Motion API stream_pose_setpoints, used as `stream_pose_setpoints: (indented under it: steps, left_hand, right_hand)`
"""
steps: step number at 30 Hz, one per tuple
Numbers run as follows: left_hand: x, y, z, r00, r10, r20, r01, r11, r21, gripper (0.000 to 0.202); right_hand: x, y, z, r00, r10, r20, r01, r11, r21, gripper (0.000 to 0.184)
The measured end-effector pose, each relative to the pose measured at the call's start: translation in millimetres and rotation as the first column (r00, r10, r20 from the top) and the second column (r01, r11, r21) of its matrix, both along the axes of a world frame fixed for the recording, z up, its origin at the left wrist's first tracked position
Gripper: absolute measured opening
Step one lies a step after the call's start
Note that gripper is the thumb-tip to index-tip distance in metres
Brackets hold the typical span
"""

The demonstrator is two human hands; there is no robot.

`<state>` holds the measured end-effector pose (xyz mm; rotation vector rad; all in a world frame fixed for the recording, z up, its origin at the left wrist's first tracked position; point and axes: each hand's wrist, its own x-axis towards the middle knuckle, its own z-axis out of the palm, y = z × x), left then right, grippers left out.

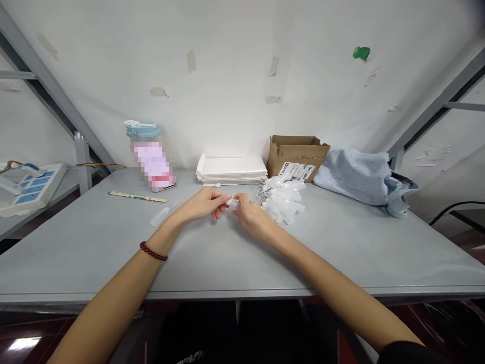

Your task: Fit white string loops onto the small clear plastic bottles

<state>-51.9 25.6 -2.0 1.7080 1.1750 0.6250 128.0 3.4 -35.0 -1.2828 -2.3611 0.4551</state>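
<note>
Over the middle of the grey table, my left hand (206, 203) and my right hand (252, 215) meet fingertip to fingertip. Both are closed on a small translucent white plastic piece (234, 204), mostly covered by my fingers, so its full shape is hidden. Just right of my right hand lies a heap of translucent white plastic tags (284, 199) with thin cords. A single similar tag (160, 216) with its cord lies to the left, beside my left forearm.
Behind my hands is a stack of white packets (233, 170), with an open cardboard box (297, 157) and light blue cloth (352, 174) to the right. A phone (155, 162) leans against a blue-lidded container (143, 129) at left. A thin strip (137, 196) lies before it.
</note>
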Motion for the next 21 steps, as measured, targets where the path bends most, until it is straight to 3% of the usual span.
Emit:
stream_pose_setpoints:
  steps: [9,16,21]
  left_hand:
    - [2.4,2.6,-2.9,0.997,-0.023,0.070,0.025,0.999,-0.035,0.034]
    - [2.1,0.9,-1.6,0.997,0.005,0.072,-0.004,1.000,-0.027,0.025]
    - [-0.7,2.5,-2.9,0.998,-0.054,0.023,0.049,0.985,0.167,0.023]
  right_hand:
    - [-0.7,3.1,-8.2,0.997,0.002,-0.078,0.002,0.999,0.042,0.061]
    - [-0.4,3.2,-5.2,0.975,-0.010,-0.222,-0.007,0.997,-0.078,0.051]
    - [4.1,6.5,-0.3,0.941,-0.050,-0.334,-0.018,0.980,-0.198,0.029]
